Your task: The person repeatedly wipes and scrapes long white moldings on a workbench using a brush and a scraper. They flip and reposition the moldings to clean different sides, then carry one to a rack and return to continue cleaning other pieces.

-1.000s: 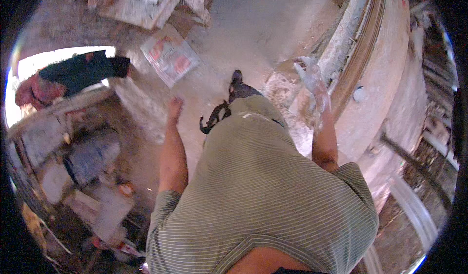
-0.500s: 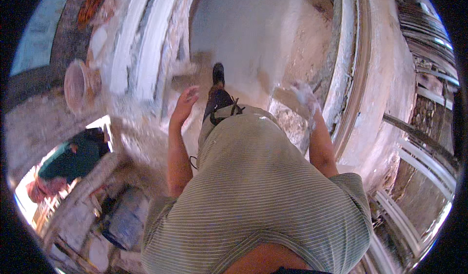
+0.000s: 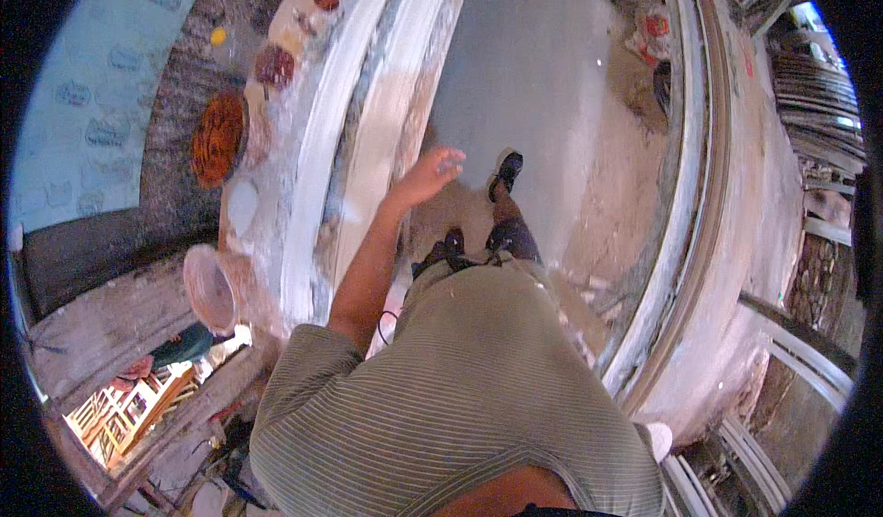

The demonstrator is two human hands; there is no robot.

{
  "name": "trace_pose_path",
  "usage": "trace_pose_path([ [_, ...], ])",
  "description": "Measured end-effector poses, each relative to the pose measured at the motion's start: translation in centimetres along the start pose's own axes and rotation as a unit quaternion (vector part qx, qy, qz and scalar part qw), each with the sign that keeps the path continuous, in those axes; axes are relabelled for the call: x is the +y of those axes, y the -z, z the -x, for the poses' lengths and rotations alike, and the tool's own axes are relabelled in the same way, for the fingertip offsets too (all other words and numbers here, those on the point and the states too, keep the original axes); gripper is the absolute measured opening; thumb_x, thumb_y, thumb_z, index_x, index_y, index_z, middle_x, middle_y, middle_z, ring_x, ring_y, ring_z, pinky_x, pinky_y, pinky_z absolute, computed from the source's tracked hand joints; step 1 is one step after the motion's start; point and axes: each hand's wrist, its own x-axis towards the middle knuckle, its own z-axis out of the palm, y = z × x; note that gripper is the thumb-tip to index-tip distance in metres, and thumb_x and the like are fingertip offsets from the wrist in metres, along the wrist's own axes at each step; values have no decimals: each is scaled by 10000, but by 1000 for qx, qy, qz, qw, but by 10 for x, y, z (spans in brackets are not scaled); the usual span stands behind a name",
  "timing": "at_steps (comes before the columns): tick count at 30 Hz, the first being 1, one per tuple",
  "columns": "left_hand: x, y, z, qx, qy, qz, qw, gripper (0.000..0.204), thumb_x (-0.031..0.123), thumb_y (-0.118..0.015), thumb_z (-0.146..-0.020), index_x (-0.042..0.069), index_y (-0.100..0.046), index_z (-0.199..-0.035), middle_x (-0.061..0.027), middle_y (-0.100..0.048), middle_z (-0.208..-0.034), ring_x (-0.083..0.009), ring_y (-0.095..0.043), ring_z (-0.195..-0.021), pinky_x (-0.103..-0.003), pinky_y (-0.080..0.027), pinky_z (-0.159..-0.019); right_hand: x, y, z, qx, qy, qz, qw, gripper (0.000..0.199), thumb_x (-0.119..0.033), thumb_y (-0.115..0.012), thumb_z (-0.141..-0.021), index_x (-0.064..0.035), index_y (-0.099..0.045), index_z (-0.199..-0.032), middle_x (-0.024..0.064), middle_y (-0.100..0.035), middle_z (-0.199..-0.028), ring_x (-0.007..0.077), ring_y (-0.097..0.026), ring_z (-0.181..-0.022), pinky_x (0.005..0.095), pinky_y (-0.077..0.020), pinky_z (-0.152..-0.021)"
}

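My left hand (image 3: pixel 430 178) is held out ahead of my body, over the inner edge of the left bench and the floor. Its fingers are loosely bent and a little apart, with nothing in them. The closest things to it are the long white strips (image 3: pixel 313 213) running along that bench. My right hand cannot be seen; that arm is hidden beside my body. By my right side a small white shape (image 3: pixel 659 439) shows, too unclear to name. One black shoe (image 3: pixel 509 169) is stepping forward on the grey floor (image 3: pixel 524 75).
Along the left bench are a pinkish bucket (image 3: pixel 210 289), a white disc (image 3: pixel 243 204) and an orange-brown round basin (image 3: pixel 219 138). A long ledge with pale rails (image 3: pixel 685 195) borders the right side. Stacked thin strips (image 3: pixel 814 94) lie beyond it. Light wooden frames (image 3: pixel 129 420) show at lower left.
My left hand has swung forward and to the right. My right hand, whitish earlier, has dropped out of view. I have stepped on, and the surroundings have shifted.
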Motion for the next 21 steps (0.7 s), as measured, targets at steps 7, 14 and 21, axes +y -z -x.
trace_pose_path([
  [7, -7, 39, -174, -17, 7, -24, 1000, 302, 216, -622, -913, 53, -582, -1163, -107, -594, -1158, -230, -576, -1058, -356, -458, -924, -173, -16, -139, -13, 35, 40, 998, 355, -278, -608, -885, -92, -558, -1184, 58, -621, -1041, 173, -622, -870, 344, -516, -617],
  [14, 23, 172, -304, 182, -2, -64, 981, 337, 261, -614, -916, 34, -593, -1164, -116, -639, -1092, -228, -601, -1011, -358, -466, -915, -385, 31, -271, -99, 134, 18, 986, 447, -287, -615, -886, -95, -526, -1279, 78, -618, -1137, 183, -628, -939, 336, -521, -627],
  [21, -27, 330, -321, 494, 111, -152, 849, 234, 175, -669, -853, 37, -648, -1041, -134, -654, -1068, -252, -614, -1028, -354, -472, -911, -671, 62, -331, 66, 184, 171, 966, 570, -292, -650, -852, -115, -462, -1360, 50, -625, -1159, 172, -635, -896, 297, -510, -653],
])
